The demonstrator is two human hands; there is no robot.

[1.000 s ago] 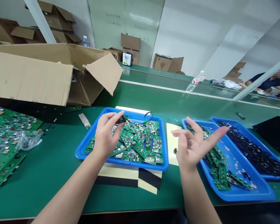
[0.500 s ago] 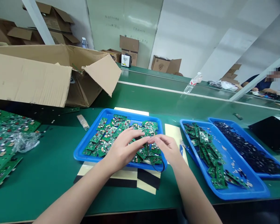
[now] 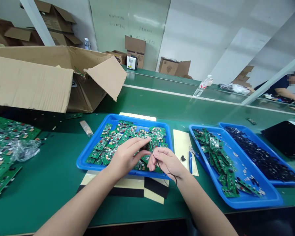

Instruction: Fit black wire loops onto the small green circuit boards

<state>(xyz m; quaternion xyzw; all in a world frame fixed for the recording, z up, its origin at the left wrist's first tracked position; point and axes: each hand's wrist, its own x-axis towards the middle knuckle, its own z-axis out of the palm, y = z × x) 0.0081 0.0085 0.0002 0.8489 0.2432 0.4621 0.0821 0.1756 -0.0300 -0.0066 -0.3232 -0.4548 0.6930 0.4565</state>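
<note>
A blue tray (image 3: 88, 156) heaped with small green circuit boards (image 3: 118, 139) lies in front of me. Over its near right part my left hand (image 3: 126, 156) pinches one small green board (image 3: 149, 146) between thumb and fingers. My right hand (image 3: 166, 161) is curled beside it, fingertips touching the same board. A thin black band circles my right wrist.
Blue-handled cutters (image 3: 190, 161) lie on a yellow sheet (image 3: 180, 142) right of the tray. Two more blue trays hold green boards (image 3: 258, 196) and black parts (image 3: 263, 157). An open cardboard box (image 3: 39, 78) and board panels (image 3: 5, 141) sit left. A person works at far right.
My right hand swung in from open above the right tray to meet my left hand over the middle tray. Both hands drew nearer and now pinch one board.
</note>
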